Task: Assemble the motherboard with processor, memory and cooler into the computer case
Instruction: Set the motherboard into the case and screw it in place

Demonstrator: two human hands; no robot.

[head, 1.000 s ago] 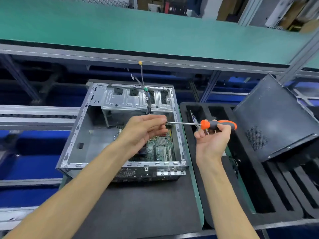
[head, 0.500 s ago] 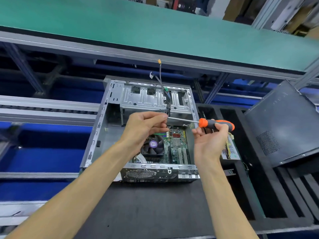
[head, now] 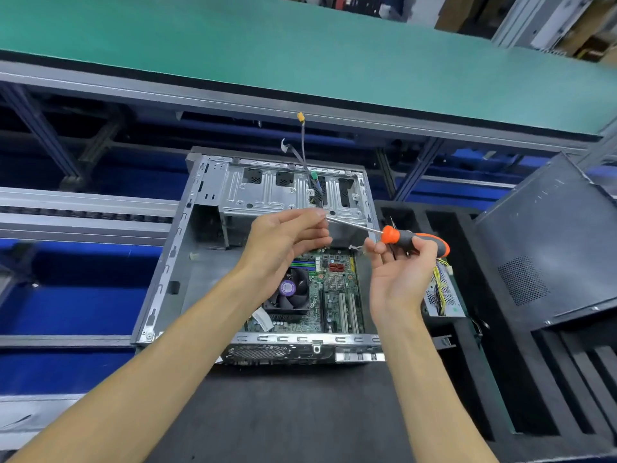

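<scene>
An open silver computer case [head: 173, 262] lies on a dark mat. Inside it sits the green motherboard [head: 337, 289] with a black cooler fan [head: 289, 290] bearing a purple label. My right hand [head: 399, 272] holds an orange-and-grey screwdriver [head: 414, 240] by its handle above the case. The shaft points left to my left hand [head: 287, 242], whose fingertips pinch its tip. Whether a screw sits at the tip is hidden by my fingers.
Cables with yellow and green connectors [head: 305, 155] stick up from the drive cage. A black foam tray [head: 500, 379] lies to the right, holding a power supply with yellow wires [head: 442, 292]. The black side panel [head: 551, 242] leans at far right. A green shelf [head: 300, 55] overhangs behind.
The view has shifted, so the case now sits more central and the cooler fan shows. Both hands keep their hold on the screwdriver, shaft tilted slightly.
</scene>
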